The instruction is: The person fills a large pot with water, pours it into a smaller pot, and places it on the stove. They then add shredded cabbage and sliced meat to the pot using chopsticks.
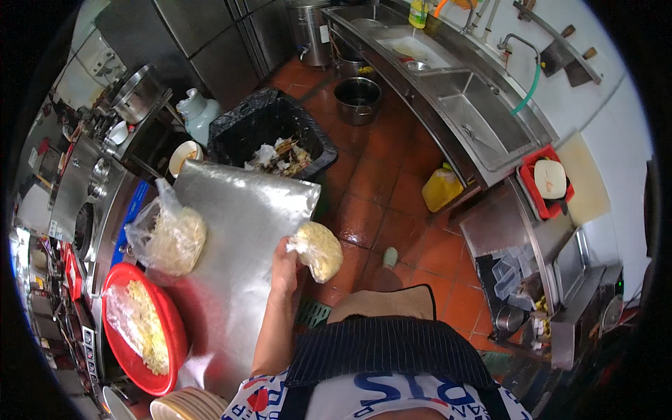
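My left hand (285, 265) is closed on the gathered neck of a clear plastic bag (319, 251) filled with pale yellow, finely cut food. It holds the bag past the right edge of a stainless steel table (236, 210). On the table, a larger knotted plastic bag (176, 239) of similar pale food stands to the left. Nearer to me is a red plastic basin (176, 320) with more of the pale yellow food, partly covered by clear plastic film (119, 312). My right hand is out of view.
A bin with a black liner (226, 128) holding waste stands beyond the table. Stacked plates (186, 404) are at the near left. A metal pot (357, 102) and a yellow container (442, 190) are on the tiled floor, by the steel sink counter (483, 110) at right.
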Demonstrator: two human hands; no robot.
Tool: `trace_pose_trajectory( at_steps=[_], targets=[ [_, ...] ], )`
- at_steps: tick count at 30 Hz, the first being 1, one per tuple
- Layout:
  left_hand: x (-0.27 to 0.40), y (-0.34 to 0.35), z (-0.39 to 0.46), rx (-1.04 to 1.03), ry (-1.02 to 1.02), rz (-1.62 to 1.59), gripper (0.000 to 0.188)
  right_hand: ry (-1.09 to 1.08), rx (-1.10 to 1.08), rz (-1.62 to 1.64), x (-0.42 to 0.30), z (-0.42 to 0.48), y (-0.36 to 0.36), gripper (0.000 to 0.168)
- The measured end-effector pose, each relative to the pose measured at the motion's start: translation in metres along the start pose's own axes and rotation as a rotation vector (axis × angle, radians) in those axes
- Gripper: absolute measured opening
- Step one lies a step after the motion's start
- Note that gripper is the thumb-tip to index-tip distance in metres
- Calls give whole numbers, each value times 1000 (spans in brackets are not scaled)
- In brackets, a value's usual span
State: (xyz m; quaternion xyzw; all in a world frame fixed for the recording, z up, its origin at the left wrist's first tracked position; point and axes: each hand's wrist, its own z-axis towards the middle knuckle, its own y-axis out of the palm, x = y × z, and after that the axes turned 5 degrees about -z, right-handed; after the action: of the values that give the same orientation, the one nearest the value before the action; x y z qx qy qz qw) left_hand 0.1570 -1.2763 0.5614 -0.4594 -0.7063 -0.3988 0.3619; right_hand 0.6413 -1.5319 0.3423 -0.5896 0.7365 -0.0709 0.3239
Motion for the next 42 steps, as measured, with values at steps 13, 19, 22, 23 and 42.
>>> trace_pose_trajectory(
  at_steps=[13, 19, 22, 23, 42],
  targets=[
    [57, 99, 209, 426, 61, -333, 44, -900, -233, -48, -576, 117, 80, 16],
    [85, 115, 306, 441, 250, -452, 34, -1038, -265, -310, -733, 96, 156, 13],
    [111, 132, 366, 484, 166, -370, 34, -952, -263, -428, -739, 129, 169, 12],
    [119, 139, 385, 450, 196, -386, 35, -964, -259, -408, -745, 142, 169, 12],
    [274, 212, 731, 351, 295, 161, 25, -1719, -812, -467, -1131, 11, 453, 22]
  ],
)
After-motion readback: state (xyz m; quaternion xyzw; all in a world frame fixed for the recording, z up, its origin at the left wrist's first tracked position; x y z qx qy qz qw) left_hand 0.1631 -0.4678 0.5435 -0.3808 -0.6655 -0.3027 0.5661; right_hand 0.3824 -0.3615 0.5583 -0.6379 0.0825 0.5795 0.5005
